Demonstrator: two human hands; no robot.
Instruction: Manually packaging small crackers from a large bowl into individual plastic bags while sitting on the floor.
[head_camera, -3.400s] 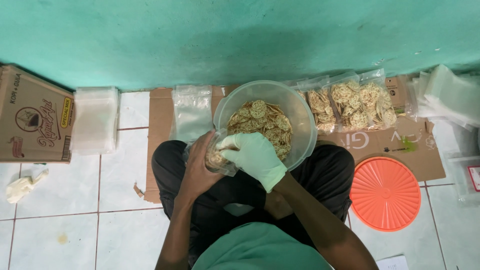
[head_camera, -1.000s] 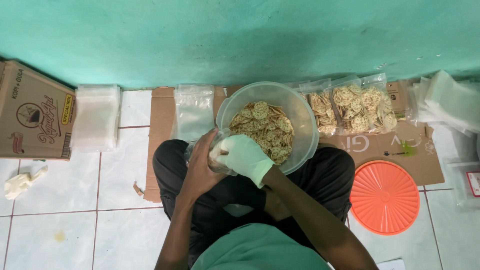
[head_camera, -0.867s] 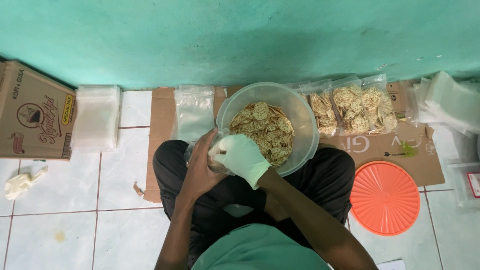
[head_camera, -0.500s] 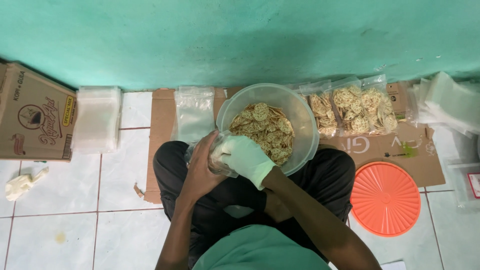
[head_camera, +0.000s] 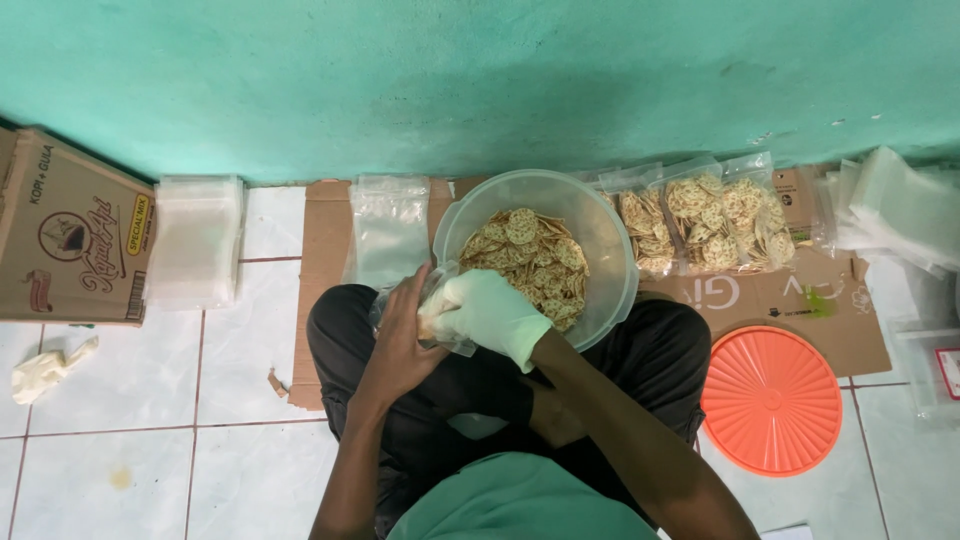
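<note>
Small clear bag (head_camera: 440, 318), held over the lap at the near rim of the clear bowl (head_camera: 612, 262), mouth and long axis apparently toward the bowl. Left hand (head_camera: 400, 335), fingers closed around the bag; gloved right hand (head_camera: 492, 315), fingers closed at its mouth, contents unclear. Crackers (head_camera: 528, 262) remain in the bowl; filled bags (head_camera: 705, 212) lie beyond, empty bags (head_camera: 388, 228) unused.

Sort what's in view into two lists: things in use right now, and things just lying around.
In use:
bare left hand
white-gloved right hand
small clear plastic bag held between both hands
round clear plastic bowl of pale crackers

Lying about:
round orange plastic lid
filled cracker bags
stack of empty clear bags
brown cardboard box
</note>
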